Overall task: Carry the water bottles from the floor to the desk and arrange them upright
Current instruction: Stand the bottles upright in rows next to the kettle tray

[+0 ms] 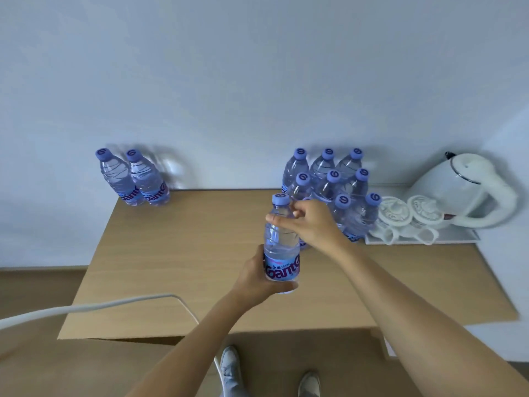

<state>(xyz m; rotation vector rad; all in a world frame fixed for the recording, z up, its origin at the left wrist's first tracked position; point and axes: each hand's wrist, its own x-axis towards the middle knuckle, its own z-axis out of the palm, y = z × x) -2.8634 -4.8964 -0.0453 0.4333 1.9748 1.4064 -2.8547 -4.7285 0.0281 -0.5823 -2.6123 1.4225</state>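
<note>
I hold one clear water bottle (pixel 282 245) with a blue cap and blue label upright above the wooden desk (pixel 177 253). My left hand (pixel 257 277) grips its lower body at the label. My right hand (pixel 307 222) holds its neck just under the cap. Directly behind it, a cluster of several bottles (pixel 335 184) stands upright at the desk's back, right of centre. Two more bottles (pixel 133 179) stand side by side at the back left corner against the wall.
A white tray (pixel 458 239) at the back right carries two upturned white cups (pixel 412 217) and a white kettle (pixel 463 187). A white cable (pixel 86 308) runs from the left across the desk's front edge. My shoes (pixel 229 371) show on the wooden floor below.
</note>
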